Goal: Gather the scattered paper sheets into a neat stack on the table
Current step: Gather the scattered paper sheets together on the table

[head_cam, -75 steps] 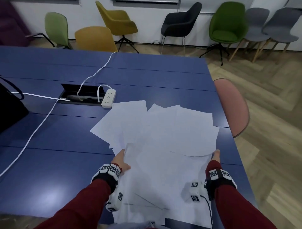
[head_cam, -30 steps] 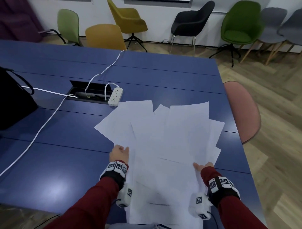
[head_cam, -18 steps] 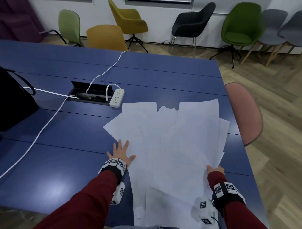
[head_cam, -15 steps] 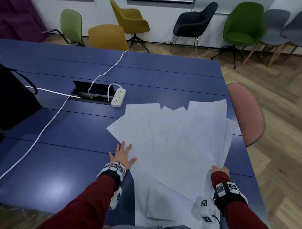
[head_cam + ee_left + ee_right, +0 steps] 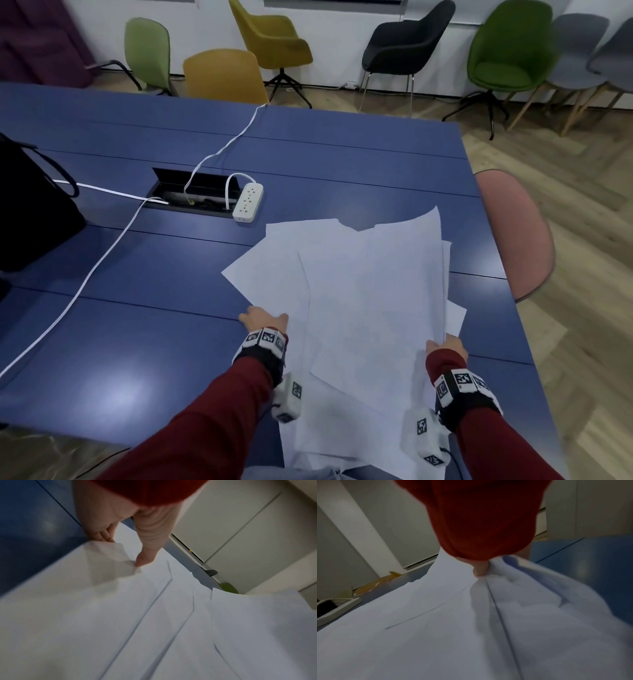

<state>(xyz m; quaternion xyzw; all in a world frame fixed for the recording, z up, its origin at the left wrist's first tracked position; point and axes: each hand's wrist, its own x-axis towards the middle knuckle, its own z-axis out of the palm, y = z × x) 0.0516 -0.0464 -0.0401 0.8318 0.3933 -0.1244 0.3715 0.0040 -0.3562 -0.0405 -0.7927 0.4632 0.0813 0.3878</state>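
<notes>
Blue worktop (image 5: 137, 342) panels fill a meeting room, with white paper sheets (image 5: 370, 308) fanned across the near right corner.

Left hand (image 5: 263, 318): its grip pinches the near left edge of the sheets. The left wrist view shows the thumb (image 5: 147, 555) pressed down on top of a lifted corner, with the other fingers (image 5: 101, 534) tucked beneath it.

Right hand (image 5: 447, 344): its grip holds the sheets' right edge. The right wrist view shows a thumb tip (image 5: 480, 570) pressing on top of the paper, which bunches and lifts beside it. The other fingers are hidden by a red sleeve (image 5: 481, 520).

Between the two hands the sheets overlap loosely, not squared. Their long axis runs from the person's body away toward the far side of the worktop, and the near ends overhang the worktop's front edge. The far right corner curls upward.

Beyond the sheets, to the left, a white power strip (image 5: 248, 201) lies beside an open cable hatch (image 5: 191, 192). White cables (image 5: 102, 253) trail across the worktop. A dark bag (image 5: 30, 212) stands at the left edge. A pink chair (image 5: 513, 233) sits just right of the worktop, and coloured chairs line the far wall.
</notes>
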